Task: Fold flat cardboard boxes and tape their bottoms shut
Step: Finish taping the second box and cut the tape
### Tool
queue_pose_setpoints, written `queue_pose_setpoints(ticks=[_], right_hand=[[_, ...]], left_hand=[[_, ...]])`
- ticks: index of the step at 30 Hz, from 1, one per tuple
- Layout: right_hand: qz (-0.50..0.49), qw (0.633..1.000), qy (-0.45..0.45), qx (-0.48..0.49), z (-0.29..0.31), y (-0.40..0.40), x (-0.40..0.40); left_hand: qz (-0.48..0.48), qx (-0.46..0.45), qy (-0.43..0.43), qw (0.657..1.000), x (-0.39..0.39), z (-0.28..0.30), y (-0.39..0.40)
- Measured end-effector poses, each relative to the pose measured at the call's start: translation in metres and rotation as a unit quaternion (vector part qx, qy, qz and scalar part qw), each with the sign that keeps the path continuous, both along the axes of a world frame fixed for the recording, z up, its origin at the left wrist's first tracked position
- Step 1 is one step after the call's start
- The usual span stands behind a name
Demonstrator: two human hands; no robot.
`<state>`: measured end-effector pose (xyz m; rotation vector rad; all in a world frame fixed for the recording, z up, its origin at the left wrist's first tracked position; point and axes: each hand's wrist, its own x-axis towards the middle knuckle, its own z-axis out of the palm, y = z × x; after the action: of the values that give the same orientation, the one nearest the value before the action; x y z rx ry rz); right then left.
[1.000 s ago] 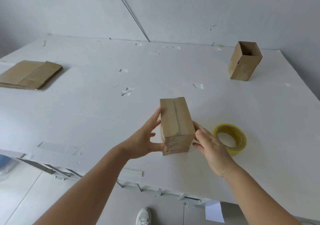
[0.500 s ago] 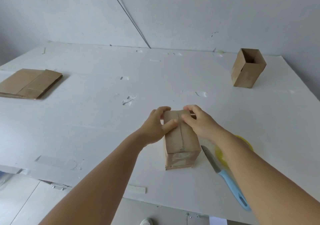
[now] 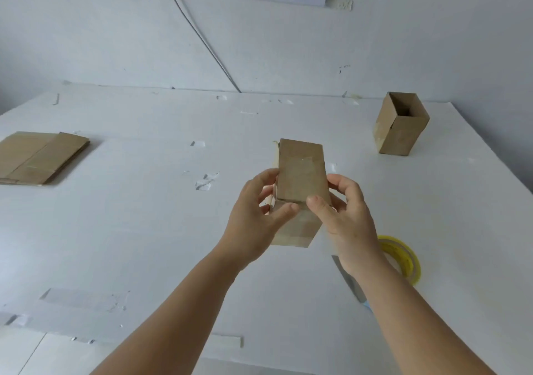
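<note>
Both hands hold the small cardboard box [image 3: 301, 173] between them, above the white table [image 3: 144, 230], roughly centre of view. Left hand [image 3: 255, 222] grips its left side, thumb curled onto the near face, fingers behind. Right hand [image 3: 346, 219] grips the right side, thumb on the near edge, fingers wrapped round the far side. Box is tilted, a taped face toward the camera; clear tape shows along its lower end.

Yellow tape roll [image 3: 403, 259] lies on the table just right of the right wrist. Knife [image 3: 350, 282] mostly hidden under the right forearm. Open-topped folded box [image 3: 399, 128] stands far right. Flat cardboard stack [image 3: 40, 157] far left, well apart from the hands.
</note>
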<state>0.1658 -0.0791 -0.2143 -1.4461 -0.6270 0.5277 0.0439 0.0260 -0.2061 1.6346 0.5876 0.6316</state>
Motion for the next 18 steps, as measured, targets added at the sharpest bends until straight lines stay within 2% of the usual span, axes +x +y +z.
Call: queue_pose_setpoints(ticks=[4,8,15,18], right_hand=[[-0.043,0.999,0.028,0.003,-0.008,0.001,-0.009],[-0.095,0.995,0.042,-0.002,-0.02,0.007,-0.015],[-0.189,0.981,-0.001,-0.034,-0.027,0.02,-0.017],[-0.214,0.972,-0.026,-0.098,-0.02,0.027,-0.009]], left_hand=[[0.013,-0.07,-0.028,0.997,-0.001,-0.008,-0.008],[0.018,-0.072,-0.026,0.997,0.0,-0.016,-0.013],[0.038,-0.124,-0.045,0.99,0.004,-0.024,-0.005],[0.022,-0.094,-0.035,0.995,0.01,-0.022,0.002]])
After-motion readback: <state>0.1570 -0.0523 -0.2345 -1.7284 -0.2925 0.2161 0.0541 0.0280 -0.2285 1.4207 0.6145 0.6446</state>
